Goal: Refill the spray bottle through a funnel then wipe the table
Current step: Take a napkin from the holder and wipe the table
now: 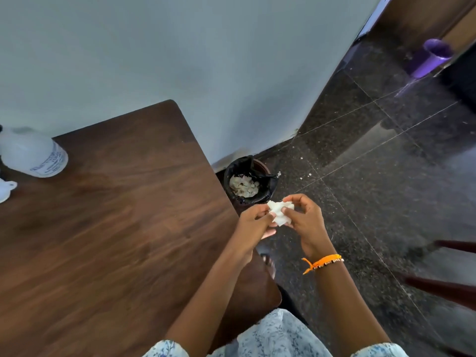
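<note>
A crumpled white tissue [279,213] is held between both hands just past the table's right edge. My left hand [253,222] pinches its left side and my right hand [305,217], with an orange wristband, grips its right side. The tissue hangs near a small bin [247,184] lined with a black bag and holding paper scraps. On the dark wooden table [116,228], at the far left, stands the white spray bottle [33,153], cut off by the frame. A white funnel [6,190] lies just in front of it.
A pale blue wall [180,60] runs behind the table. Dark speckled floor tiles [373,163] stretch to the right, with a purple cylinder [430,57] at the far end. Dark chair legs [443,289] enter from the right edge.
</note>
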`<control>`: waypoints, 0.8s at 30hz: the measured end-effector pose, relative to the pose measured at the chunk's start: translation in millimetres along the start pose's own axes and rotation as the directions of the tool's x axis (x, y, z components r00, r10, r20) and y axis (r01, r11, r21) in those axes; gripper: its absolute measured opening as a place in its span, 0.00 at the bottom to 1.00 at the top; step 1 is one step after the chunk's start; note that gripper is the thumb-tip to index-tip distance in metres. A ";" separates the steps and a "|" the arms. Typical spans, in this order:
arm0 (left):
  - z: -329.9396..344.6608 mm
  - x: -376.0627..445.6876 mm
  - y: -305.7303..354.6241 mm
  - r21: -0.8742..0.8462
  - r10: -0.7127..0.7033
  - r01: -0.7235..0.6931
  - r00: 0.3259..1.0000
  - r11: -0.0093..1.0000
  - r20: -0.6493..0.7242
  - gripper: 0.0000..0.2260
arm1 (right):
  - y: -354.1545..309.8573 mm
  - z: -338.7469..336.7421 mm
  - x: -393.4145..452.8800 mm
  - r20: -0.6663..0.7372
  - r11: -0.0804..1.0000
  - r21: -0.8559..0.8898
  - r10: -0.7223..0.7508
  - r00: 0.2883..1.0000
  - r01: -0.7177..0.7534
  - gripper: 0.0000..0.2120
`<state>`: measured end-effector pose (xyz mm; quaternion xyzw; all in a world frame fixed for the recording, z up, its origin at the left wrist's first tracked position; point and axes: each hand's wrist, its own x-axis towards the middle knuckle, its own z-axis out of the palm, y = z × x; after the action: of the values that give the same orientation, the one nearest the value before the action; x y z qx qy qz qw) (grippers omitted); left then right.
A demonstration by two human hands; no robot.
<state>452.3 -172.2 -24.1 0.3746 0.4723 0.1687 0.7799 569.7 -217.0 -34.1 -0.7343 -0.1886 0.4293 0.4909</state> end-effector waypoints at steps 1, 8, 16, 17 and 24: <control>3.8 10.6 3.2 0.017 -0.019 0.019 1.000 1.000 -0.015 0.07 | 0.1 -1.5 16.1 -0.021 1.000 -0.024 0.010 1.000 -0.010 0.09; 20.8 105.0 23.3 0.027 -0.081 0.088 0.975 0.996 -0.208 0.07 | 30.6 -1.7 151.7 0.056 0.934 -0.339 0.145 0.988 -0.117 0.14; 19.2 247.1 7.7 -0.132 -0.298 0.267 0.880 0.954 -0.370 0.07 | 77.1 13.3 301.7 0.152 0.882 -0.451 0.227 0.962 -0.137 0.13; 15.9 263.0 4.9 -0.128 -0.310 0.282 0.874 0.951 -0.374 0.07 | 81.9 15.0 313.5 0.160 0.883 -0.453 0.218 0.963 -0.125 0.12; -16.6 367.4 -42.9 -0.238 -0.411 0.337 0.790 0.911 -0.454 0.12 | 157.5 26.8 407.1 0.181 0.822 -0.558 0.251 0.951 -0.111 0.15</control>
<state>616.7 33.0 -284.7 0.1601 0.7073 0.1345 0.6753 753.2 12.0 -358.4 -0.7982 -0.2905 0.4912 0.1928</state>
